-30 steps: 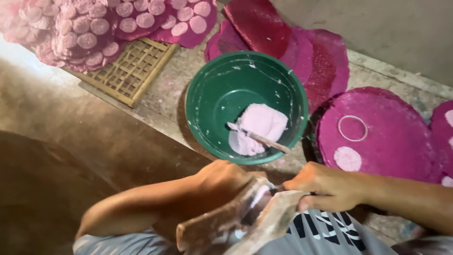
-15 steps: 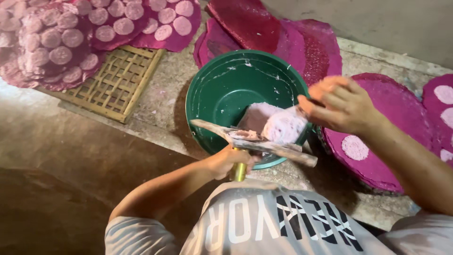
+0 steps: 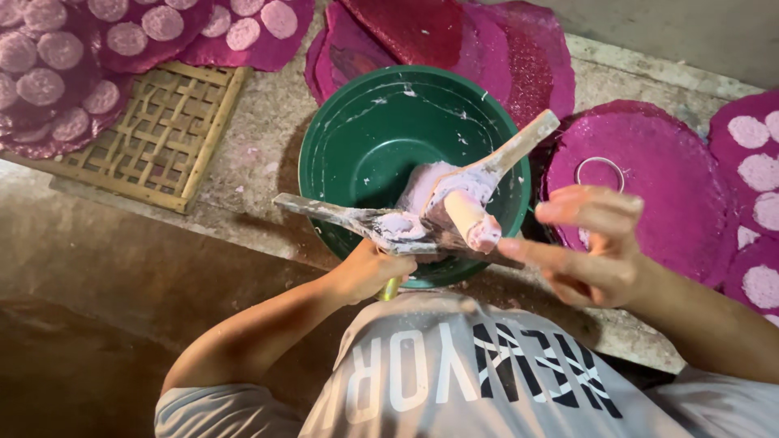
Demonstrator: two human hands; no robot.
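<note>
Now the green bowl (image 3: 357,154) fills more of the frame's centre than half a second ago, and the right hand (image 3: 596,247), which then pinched at the dough over the rim, sits lower right with fingers spread and empty, so a scraping pass looks finished. Meanwhile the left hand (image 3: 369,272) stays clamped on the dough-caked wooden tool (image 3: 389,227), its long arm running left to right across the bowl's near edge, a second arm (image 3: 511,154) angling toward upper right.
</note>
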